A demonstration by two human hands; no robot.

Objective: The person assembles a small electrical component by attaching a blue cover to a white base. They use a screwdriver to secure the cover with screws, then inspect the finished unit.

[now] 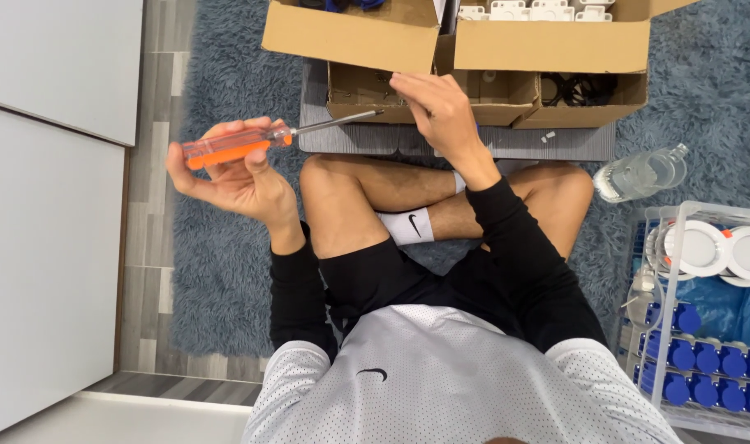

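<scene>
Left hand [235, 177], centre-left of frame: fingers curled around the translucent orange plastic handle of a steel-shafted screwdriver [260, 141]. The shaft lies level, pointing right toward the open brown cardboard box [424, 90] at upper centre, the tip just at its near wall. Right hand [441, 111] reaches over that box's rim, fingers bent down; whether they pinch anything cannot be told. A clear plastic water bottle [642, 173] lies on the blue shag rug [219, 263] at right.
</scene>
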